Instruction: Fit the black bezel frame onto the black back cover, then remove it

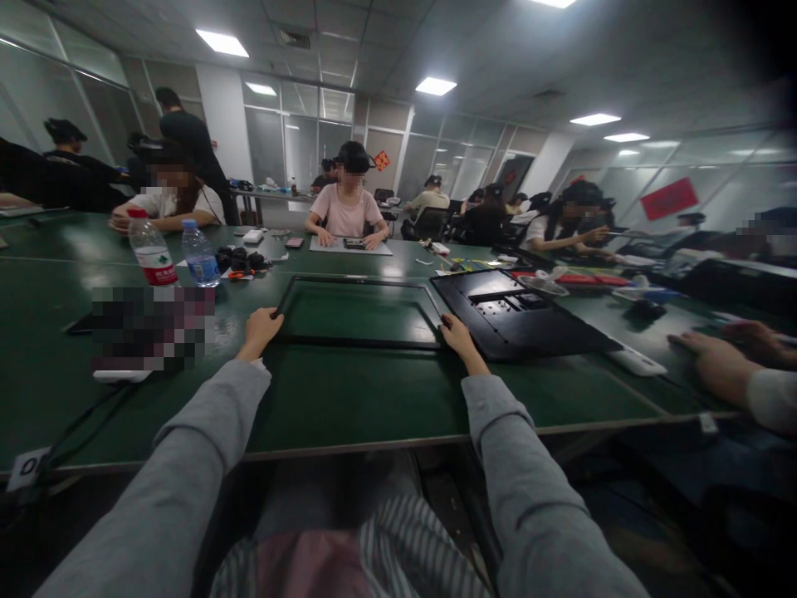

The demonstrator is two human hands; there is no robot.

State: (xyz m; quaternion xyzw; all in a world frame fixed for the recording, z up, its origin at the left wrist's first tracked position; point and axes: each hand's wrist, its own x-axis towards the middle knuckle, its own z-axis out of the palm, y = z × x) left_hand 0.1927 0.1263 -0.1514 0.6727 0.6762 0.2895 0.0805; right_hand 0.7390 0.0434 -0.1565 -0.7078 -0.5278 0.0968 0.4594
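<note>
Between my hands is a thin black rectangular frame, like a screen bezel (364, 341), with green tabletop showing through its opening. My left hand (262, 330) grips its left side, fingers closed round the edge. On the opposite side, my right hand (458, 335) is closed on the bezel's right edge. The bezel tilts slightly over the table; whether its far edge touches the surface I cannot tell. Just right of my right hand lies a large black panel (529, 324) with cut-outs and small fittings, perhaps a laptop or monitor shell.
A red-capped bottle (153, 253) and a blue-capped bottle (200, 259) stand at left on the green table (349, 399). Nearby are dark bundled items (242, 261). A white bar-shaped object (638, 359) lies at right, near another person's hand (716, 361). Someone sits opposite (349, 208).
</note>
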